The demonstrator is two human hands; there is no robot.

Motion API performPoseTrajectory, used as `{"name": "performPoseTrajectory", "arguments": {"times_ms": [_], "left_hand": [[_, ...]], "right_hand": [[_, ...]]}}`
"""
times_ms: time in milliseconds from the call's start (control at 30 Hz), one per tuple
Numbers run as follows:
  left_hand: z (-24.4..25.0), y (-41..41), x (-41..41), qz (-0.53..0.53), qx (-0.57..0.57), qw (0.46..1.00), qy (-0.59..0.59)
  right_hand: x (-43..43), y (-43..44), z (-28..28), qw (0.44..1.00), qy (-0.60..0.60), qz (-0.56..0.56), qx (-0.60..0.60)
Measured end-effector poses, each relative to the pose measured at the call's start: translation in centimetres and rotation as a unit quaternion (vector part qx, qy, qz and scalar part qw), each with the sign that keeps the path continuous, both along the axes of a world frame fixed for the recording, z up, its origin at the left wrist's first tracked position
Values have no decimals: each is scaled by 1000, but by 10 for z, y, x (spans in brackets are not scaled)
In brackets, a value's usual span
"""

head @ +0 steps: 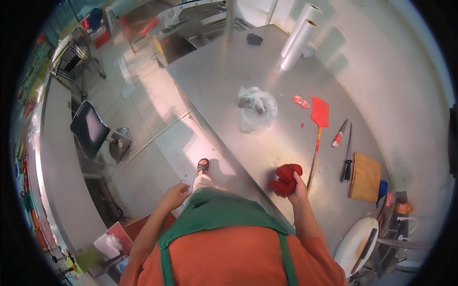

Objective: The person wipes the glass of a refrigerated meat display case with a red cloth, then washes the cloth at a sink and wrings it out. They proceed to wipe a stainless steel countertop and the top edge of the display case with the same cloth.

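My right hand (298, 189) grips a bunched dark red cloth (284, 180) over the near part of a stainless steel table (222, 85). Just right of that hand lies a red fly swatter (320, 112), its patterned handle pointing back toward me. My left hand (178, 196) hangs beside the green apron (222, 211), fingers loosely apart and holding nothing. Farther up the table rests a crumpled clear plastic bag (258, 109). Small pink scraps (301, 101), perhaps meat, lie between the bag and the swatter.
Along the wall side lie a knife (340, 133), a sharpening steel (349, 153) and a wooden board (365, 177). Two plastic film rolls (298, 44) stand at the far end near a dark cloth (254, 39). A black chair (91, 130) and a shopping cart (73, 60) stand left.
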State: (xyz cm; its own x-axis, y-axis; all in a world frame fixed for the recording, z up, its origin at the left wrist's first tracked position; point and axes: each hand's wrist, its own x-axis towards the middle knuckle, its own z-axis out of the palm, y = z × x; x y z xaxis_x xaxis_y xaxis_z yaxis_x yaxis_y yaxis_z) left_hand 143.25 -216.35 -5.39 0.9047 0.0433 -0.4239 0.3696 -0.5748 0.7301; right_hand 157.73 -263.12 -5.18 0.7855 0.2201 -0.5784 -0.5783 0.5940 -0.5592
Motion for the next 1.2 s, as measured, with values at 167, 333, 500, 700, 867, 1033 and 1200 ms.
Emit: {"name": "performPoseTrajectory", "arguments": {"times_ms": [167,333,500,700,867,1033,1200], "left_hand": [[-2,28,113,-116,8,993,-16],[0,71,193,-192,11,981,-16],[-8,118,228,-196,21,980,15],[-30,163,220,-103,-7,994,25],[-39,165,224,-66,-25,996,48],[-2,139,282,-80,-14,997,1],[24,99,336,-99,56,983,-145]], "right_hand": [[34,54,41,992,-69,-9,-108],[96,180,97,926,-253,26,-279],[173,286,16,513,-531,204,-643],[179,348,-28,487,-428,291,-704],[230,390,-32,483,-480,308,-665],[311,441,-26,511,-415,372,-655],[267,406,-29,502,-448,338,-658]]}}
